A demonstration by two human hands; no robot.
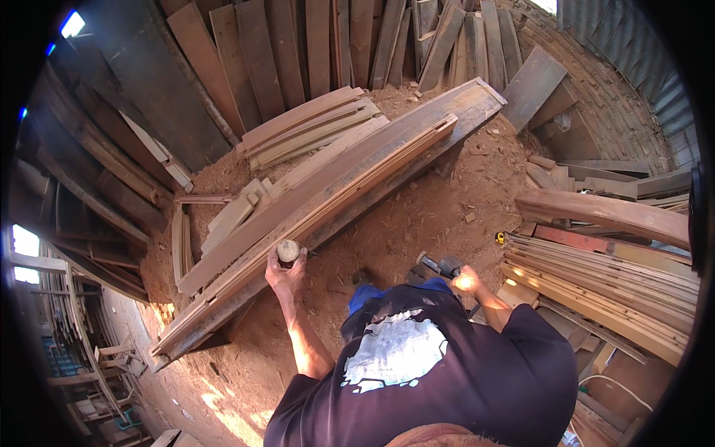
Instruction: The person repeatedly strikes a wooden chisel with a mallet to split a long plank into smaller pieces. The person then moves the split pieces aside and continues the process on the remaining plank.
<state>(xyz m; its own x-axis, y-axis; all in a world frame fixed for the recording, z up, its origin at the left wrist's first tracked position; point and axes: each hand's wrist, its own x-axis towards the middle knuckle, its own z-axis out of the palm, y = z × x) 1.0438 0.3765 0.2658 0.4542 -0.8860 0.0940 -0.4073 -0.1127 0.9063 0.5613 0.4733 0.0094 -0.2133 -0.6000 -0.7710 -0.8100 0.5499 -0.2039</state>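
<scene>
**Two hands at the long plank bench, a tool in each**

Head view: I look down over a dark shirt (447,372) with a pale print onto a floor (417,223) covered in sawdust. My left hand (287,270) is raised to the near edge of the long bench (417,138), a wide plank running from lower left to upper right. It is wrapped around a round wooden knob (287,250), the fingers closed about it; I cannot tell what the knob belongs to. On the bench lies a long strip of wood (350,182), set along its length just above that hand.

My right hand (468,281) is low, near my knee and well apart from the bench, in a patch of bright sun. It is closed on the handle of a hammer (436,264), whose dark head points left over the sawdust.

I see no boxes or bins, only stacks: curved boards (305,127) behind the bench, planks (298,45) leaning on the far wall, and a pile of long slats (596,287) to my right. A small yellow thing (500,238) lies by that pile, too small to tell.
</scene>
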